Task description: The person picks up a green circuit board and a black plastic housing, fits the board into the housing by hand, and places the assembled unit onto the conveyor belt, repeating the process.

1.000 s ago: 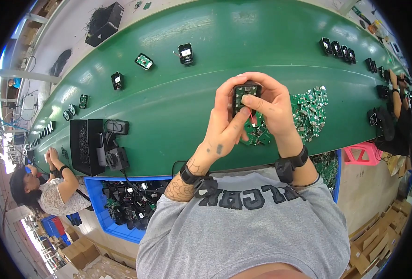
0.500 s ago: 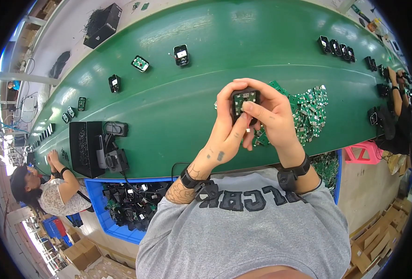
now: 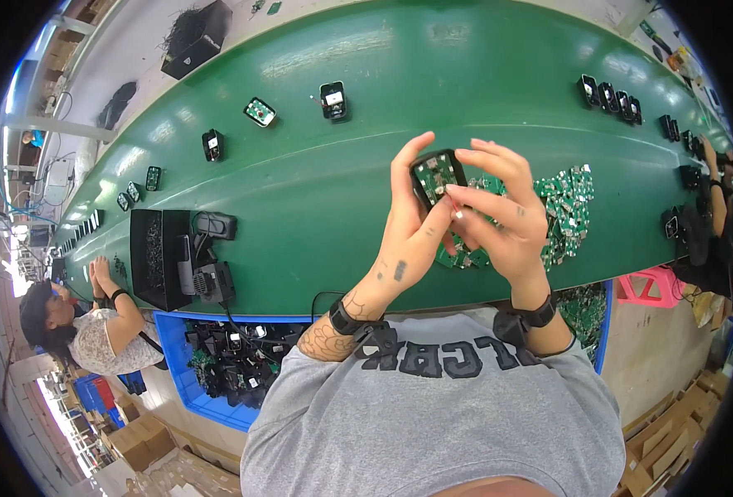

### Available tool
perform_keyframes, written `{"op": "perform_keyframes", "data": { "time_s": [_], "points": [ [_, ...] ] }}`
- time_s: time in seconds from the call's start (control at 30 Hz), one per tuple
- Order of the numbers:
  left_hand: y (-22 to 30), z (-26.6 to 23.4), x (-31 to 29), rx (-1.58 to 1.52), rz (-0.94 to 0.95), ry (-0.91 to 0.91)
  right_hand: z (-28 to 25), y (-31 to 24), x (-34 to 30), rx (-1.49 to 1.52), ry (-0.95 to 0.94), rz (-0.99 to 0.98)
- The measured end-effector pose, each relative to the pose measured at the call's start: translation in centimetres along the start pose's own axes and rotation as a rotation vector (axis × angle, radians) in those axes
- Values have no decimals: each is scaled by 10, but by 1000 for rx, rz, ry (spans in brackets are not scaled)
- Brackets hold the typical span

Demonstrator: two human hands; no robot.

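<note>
A small black housing (image 3: 423,192) with a green circuit board (image 3: 438,176) seated in it is held over the green work surface. My left hand (image 3: 408,229) grips it along the left side, its thumb at the lower edge. A red wire with a white connector (image 3: 459,214) hangs from the lower part of the housing, between my hands. My right hand (image 3: 503,217) is at the housing's right side, fingers spread, one fingertip close to the board's lower right corner. Whether that fingertip touches the wire is unclear. Behind my right hand lies a pile of green circuit boards (image 3: 572,203).
Several black housings (image 3: 333,100) stand along the far side of the green surface (image 3: 317,215). On the left are a black bin (image 3: 147,261) and a black device (image 3: 211,283). A blue crate (image 3: 176,364) of black parts sits below the near edge. Co-workers work at both ends.
My right hand has loosened from around the housing, its fingers now spread and its thumb lifted off the board. The housing, still in my left hand, has tilted slightly.
</note>
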State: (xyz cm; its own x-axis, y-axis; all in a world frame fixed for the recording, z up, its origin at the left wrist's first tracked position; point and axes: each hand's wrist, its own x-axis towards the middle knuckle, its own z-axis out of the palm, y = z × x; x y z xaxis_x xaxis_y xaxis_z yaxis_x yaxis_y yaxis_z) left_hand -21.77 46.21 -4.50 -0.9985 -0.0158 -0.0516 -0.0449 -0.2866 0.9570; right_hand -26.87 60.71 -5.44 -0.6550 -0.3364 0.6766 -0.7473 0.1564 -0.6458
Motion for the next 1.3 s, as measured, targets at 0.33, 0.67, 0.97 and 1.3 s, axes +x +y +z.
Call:
{"op": "perform_keyframes", "data": {
  "time_s": [0.33, 0.67, 0.97, 1.3],
  "points": [
    [-1, -9, -4, -48, -101, -76, 4, 0, 2, 86, -56, 14],
    [8, -12, -6, -158, -382, -86, 4, 4, 1, 76, -57, -72],
    [23, -18, -4, -433, -312, -153, 14, 5, 2, 352, 14, 114],
    [22, -18, -1, -134, -82, -25, -3, 2, 8, 297, -75, 125]
  ]
}}
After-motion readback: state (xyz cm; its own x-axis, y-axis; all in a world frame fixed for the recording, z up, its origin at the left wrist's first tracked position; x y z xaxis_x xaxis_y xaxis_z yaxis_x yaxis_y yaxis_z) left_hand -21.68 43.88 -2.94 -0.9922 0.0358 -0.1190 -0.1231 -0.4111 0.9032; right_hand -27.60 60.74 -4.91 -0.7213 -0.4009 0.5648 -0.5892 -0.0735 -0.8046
